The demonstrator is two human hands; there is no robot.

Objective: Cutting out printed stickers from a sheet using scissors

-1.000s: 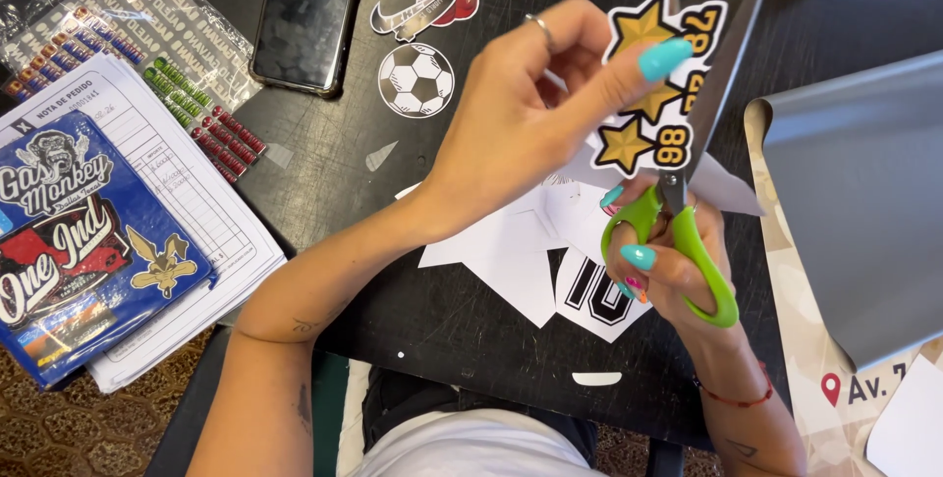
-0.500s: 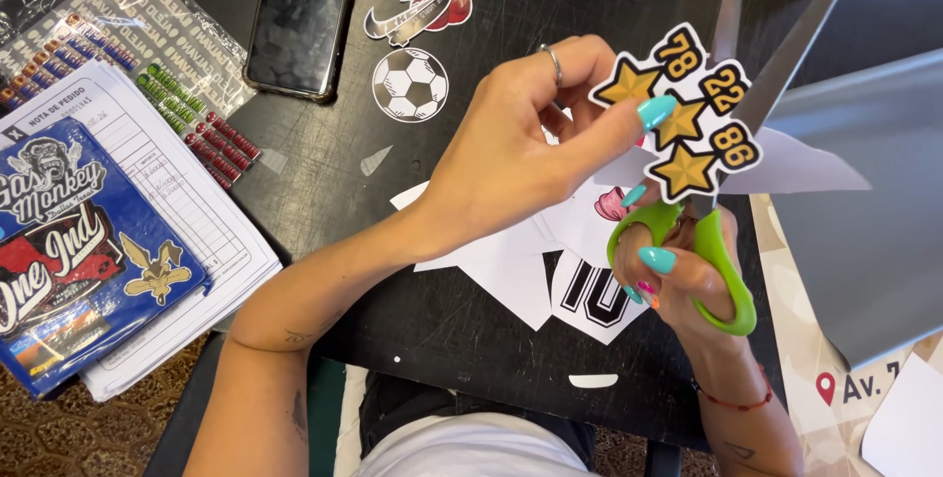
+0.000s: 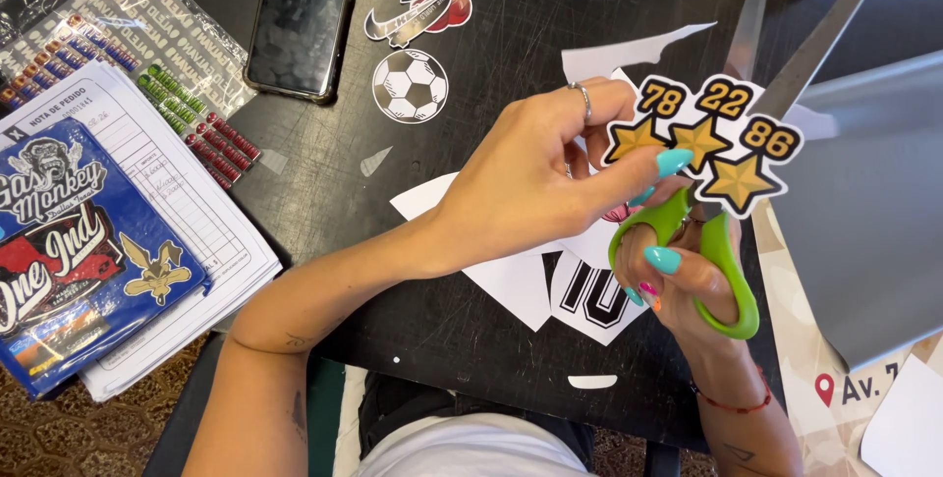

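Observation:
My left hand (image 3: 535,182) pinches a cut-out sticker (image 3: 709,138) with three gold stars and black number badges, held above the black table (image 3: 511,64). My right hand (image 3: 678,285) grips green-handled scissors (image 3: 712,241); their blades (image 3: 786,35) stand apart and point up toward the far right, with the sticker just in front of them. Under both hands lie white paper offcuts (image 3: 516,280) and a black-and-white number sticker (image 3: 589,295).
A football sticker (image 3: 410,86) and a cherry sticker (image 3: 422,7) lie at the table's far middle, beside a dark phone (image 3: 300,15). Left are a blue sticker sheet (image 3: 74,241) on paper forms (image 3: 187,192) and bagged label strips (image 3: 147,55). A grey sheet (image 3: 864,212) lies at right.
My left hand has turned the star sticker from upright to nearly level and shifted it right. The scissors blades have tilted and moved with my right hand.

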